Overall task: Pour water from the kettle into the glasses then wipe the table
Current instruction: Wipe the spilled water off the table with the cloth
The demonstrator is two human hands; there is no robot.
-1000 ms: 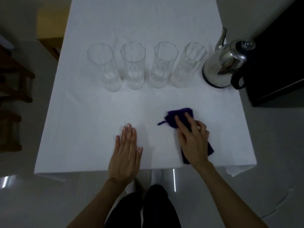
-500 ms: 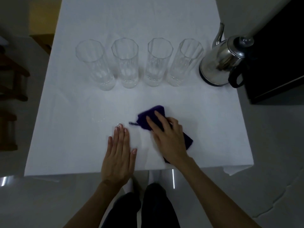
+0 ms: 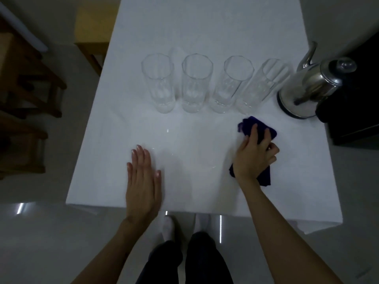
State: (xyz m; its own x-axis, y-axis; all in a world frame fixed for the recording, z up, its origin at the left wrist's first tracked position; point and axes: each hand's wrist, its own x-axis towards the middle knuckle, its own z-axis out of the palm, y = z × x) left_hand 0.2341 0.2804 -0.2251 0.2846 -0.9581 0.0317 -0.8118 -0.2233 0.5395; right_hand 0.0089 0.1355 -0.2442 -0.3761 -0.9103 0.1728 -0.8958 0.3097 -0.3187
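My left hand (image 3: 142, 181) lay flat and spread on the white worktop (image 3: 114, 140), holding nothing, well short of the row of glasses (image 3: 196, 83). A few wet glints (image 3: 167, 131) showed on the cloth-covered surface between that hand and the glasses. The four glasses stood side by side across the worktop; I could not tell how full they were. Just in front of the rightmost glass (image 3: 258, 89), my right hand (image 3: 255, 158) pressed down on the dark blue cloth (image 3: 257, 128), fingers curled over it. The kettle (image 3: 307, 89) sat right of the glasses, close beside the last one. My worry was the reach: a wipe pushed too far forward could knock that rightmost glass, or the kettle, and spill again.
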